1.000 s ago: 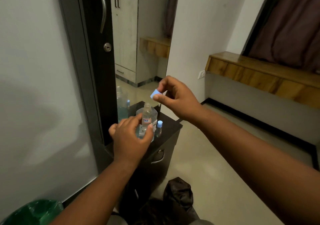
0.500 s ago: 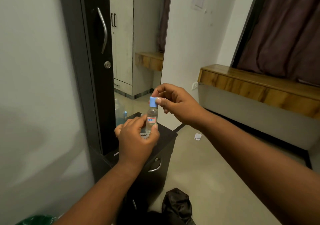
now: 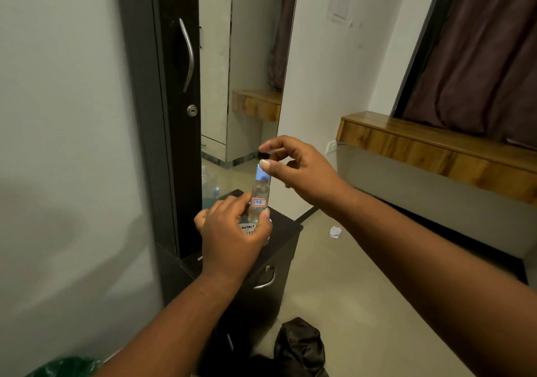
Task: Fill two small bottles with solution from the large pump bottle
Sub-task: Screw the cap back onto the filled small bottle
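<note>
My left hand (image 3: 232, 240) grips a small clear bottle (image 3: 259, 202) upright above the cabinet. The bottle has a red-framed label, clear liquid inside and a blue cap (image 3: 262, 173) sitting on its neck. My right hand (image 3: 302, 170) hovers at the cap: the thumb tip rests against the cap's top, while the index finger is lifted just above it. Beneath my left hand, the white label of the large bottle (image 3: 248, 228) shows; the rest of that bottle is hidden. The second small bottle is out of sight behind my hand.
The bottles stand on a low dark cabinet (image 3: 286, 231) with a drawer handle, beside a tall mirror (image 3: 250, 66) and a dark door. A black bag (image 3: 299, 347), crumpled paper (image 3: 335, 231) and a green bin (image 3: 66, 366) are on the floor.
My right hand brought the blue cap down onto the small bottle, which my left hand lifted. The index finger has since come off the cap. The camera tilted upward.
</note>
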